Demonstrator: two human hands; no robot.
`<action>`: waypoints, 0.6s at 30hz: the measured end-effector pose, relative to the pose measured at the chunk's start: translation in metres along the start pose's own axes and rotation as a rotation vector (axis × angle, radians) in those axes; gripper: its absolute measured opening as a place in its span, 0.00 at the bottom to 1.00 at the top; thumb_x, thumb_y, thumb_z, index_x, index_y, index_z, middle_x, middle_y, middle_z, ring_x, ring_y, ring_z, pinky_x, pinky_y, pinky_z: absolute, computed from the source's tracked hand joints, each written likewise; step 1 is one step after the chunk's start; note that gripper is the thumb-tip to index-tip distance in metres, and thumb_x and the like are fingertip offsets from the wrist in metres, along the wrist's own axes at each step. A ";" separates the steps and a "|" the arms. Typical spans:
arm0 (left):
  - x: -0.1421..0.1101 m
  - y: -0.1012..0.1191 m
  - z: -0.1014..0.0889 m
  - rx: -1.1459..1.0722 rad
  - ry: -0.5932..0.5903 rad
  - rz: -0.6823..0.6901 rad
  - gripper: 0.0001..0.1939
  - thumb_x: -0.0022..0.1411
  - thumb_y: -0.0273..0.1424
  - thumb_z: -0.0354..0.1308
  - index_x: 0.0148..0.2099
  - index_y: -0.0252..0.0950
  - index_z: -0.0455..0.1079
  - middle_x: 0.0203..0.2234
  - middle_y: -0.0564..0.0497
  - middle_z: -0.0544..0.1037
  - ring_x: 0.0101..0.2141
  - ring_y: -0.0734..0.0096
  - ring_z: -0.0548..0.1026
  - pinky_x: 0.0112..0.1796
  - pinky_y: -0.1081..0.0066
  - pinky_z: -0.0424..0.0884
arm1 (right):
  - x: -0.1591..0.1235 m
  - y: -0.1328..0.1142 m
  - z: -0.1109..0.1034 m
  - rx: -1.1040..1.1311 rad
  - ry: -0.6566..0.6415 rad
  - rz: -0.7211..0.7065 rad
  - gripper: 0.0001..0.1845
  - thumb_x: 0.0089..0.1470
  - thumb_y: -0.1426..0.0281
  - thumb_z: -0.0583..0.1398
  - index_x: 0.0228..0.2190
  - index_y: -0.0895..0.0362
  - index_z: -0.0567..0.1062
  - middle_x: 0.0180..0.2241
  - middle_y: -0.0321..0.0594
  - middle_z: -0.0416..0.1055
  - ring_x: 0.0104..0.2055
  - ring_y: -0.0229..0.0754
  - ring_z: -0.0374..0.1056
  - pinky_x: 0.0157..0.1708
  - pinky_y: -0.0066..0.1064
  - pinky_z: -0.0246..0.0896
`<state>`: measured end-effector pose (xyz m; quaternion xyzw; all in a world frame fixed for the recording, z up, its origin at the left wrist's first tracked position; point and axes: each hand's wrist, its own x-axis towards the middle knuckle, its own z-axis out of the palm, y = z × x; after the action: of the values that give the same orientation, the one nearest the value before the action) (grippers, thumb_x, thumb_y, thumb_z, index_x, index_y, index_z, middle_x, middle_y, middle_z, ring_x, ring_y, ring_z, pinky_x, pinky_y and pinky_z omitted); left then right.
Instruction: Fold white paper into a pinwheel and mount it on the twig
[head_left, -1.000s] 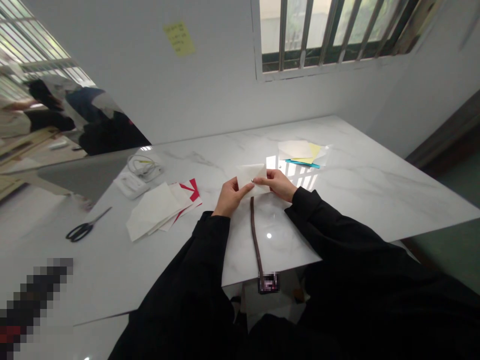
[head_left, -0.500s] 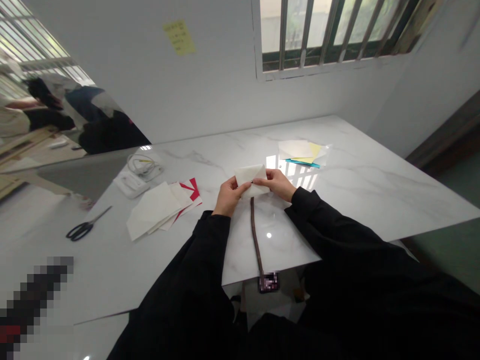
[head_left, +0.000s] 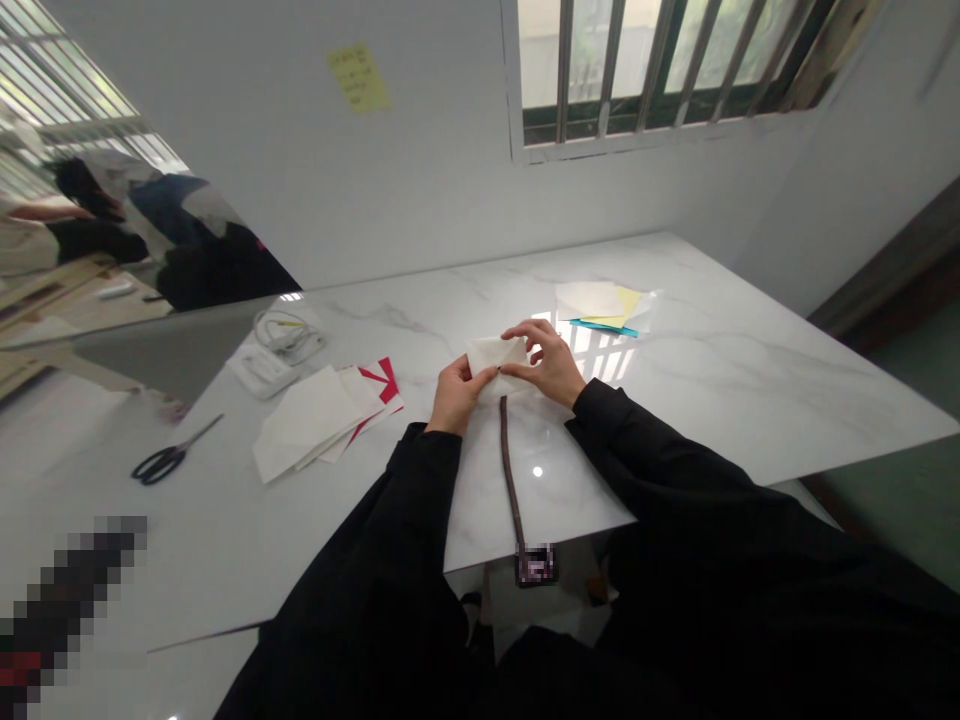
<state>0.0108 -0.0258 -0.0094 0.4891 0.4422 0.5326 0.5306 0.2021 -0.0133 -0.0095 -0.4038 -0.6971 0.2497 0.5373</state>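
Between my hands is a small cream sheet of paper [head_left: 487,352], apparently folded, just above the table [head_left: 720,380]. My left hand [head_left: 455,393] pinches its left side, thumb lying across the front. My right hand [head_left: 553,362] has its thumb on the lower right of the paper and its index finger curled at the upper edge; the other fingers are lifted. A tiny dark spot shows near the two thumb tips. Below the paper, a dark brown cord or strap [head_left: 508,460] runs towards me to a pixelated patch at the table's near edge.
To the left lie cream papers [head_left: 311,420], red paper pieces [head_left: 386,380], black-handled scissors [head_left: 161,462], and a white box with a coiled cable [head_left: 281,345]. Coloured papers in a clear sleeve [head_left: 600,305] rest at the back right. Another person [head_left: 195,230] appears at far left.
My right hand has shifted its hold: its index finger rose to the paper's top edge and the fingers spread. My left hand stays nearly still on the paper.
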 end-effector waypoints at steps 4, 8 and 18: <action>-0.002 0.003 0.001 -0.028 -0.019 -0.002 0.33 0.47 0.41 0.78 0.52 0.31 0.79 0.39 0.44 0.86 0.39 0.57 0.82 0.44 0.63 0.76 | -0.001 0.000 0.001 -0.019 -0.047 -0.027 0.11 0.54 0.62 0.74 0.40 0.50 0.86 0.60 0.46 0.69 0.49 0.47 0.73 0.40 0.37 0.75; -0.003 0.004 0.001 -0.027 -0.026 -0.017 0.33 0.47 0.42 0.78 0.51 0.30 0.79 0.36 0.44 0.85 0.36 0.59 0.82 0.41 0.63 0.76 | 0.000 0.004 0.001 -0.057 -0.087 -0.065 0.07 0.55 0.63 0.74 0.38 0.49 0.87 0.61 0.46 0.70 0.54 0.50 0.72 0.52 0.46 0.74; -0.002 0.004 0.002 -0.036 -0.011 -0.082 0.31 0.46 0.39 0.77 0.52 0.31 0.78 0.35 0.45 0.85 0.33 0.61 0.81 0.37 0.67 0.75 | 0.003 0.004 -0.004 -0.112 -0.115 -0.121 0.04 0.57 0.66 0.73 0.37 0.48 0.87 0.60 0.44 0.71 0.59 0.52 0.71 0.63 0.52 0.67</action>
<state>0.0119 -0.0280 -0.0057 0.4637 0.4493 0.5158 0.5631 0.2069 -0.0092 -0.0103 -0.3754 -0.7627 0.2005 0.4870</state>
